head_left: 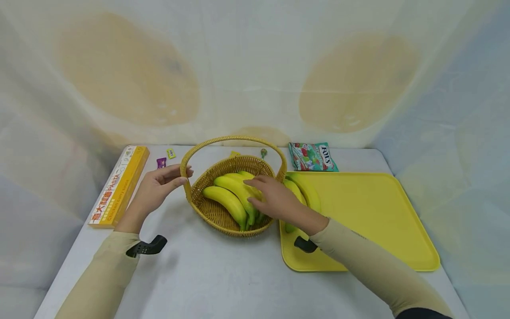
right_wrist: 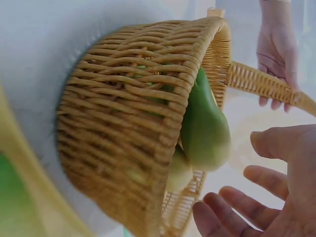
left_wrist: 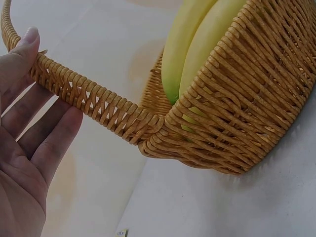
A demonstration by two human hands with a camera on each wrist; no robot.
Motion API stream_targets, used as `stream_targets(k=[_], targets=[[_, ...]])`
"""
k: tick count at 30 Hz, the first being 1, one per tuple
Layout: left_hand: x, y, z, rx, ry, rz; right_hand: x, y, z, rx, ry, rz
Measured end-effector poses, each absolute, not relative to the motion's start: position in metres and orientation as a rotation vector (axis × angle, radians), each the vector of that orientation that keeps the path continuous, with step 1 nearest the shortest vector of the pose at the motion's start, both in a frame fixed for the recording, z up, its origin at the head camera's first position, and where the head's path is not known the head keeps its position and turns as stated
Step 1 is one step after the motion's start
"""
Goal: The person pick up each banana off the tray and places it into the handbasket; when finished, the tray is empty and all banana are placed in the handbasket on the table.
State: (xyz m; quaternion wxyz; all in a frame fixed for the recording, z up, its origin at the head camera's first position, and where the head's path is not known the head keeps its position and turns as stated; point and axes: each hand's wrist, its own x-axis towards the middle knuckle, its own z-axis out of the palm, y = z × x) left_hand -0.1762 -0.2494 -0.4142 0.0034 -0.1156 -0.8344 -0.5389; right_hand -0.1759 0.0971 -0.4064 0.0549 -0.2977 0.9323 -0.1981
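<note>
A wicker basket [head_left: 217,225] with a tall arched handle [head_left: 235,138] stands on the white table. Several yellow bananas [head_left: 228,201] with green ends lie inside it. My left hand [head_left: 157,188] holds the left side of the handle, thumb on one face and fingers behind, as the left wrist view shows. Over the basket's right side hovers my right hand [head_left: 275,199], its fingers spread and holding nothing; in the right wrist view, the fingers [right_wrist: 247,210] are beside the rim, apart from the bananas [right_wrist: 207,128]. In the head view this hand covers part of the fruit.
Right of the basket lies a yellow tray [head_left: 370,221], with more bananas [head_left: 310,190] at its left edge, partly behind my right forearm. A candy bag [head_left: 314,157] lies behind the tray. At left are a pasta box [head_left: 119,186] and small purple [head_left: 161,162] and yellow wrapped sweets [head_left: 171,153].
</note>
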Motion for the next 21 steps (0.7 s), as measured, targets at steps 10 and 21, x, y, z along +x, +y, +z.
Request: stream_targets(k=[10,21], targets=[[-0.177,-0.249,-0.416,-0.364,-2.603,-1.713,-0.149,0.153,-0.413,-0.830,2.940,-0.799],[-0.177,-0.249,-0.416,-0.378,-2.592,-1.715,-0.155,0.218,-0.446,-0.510,2.997,-0.838]])
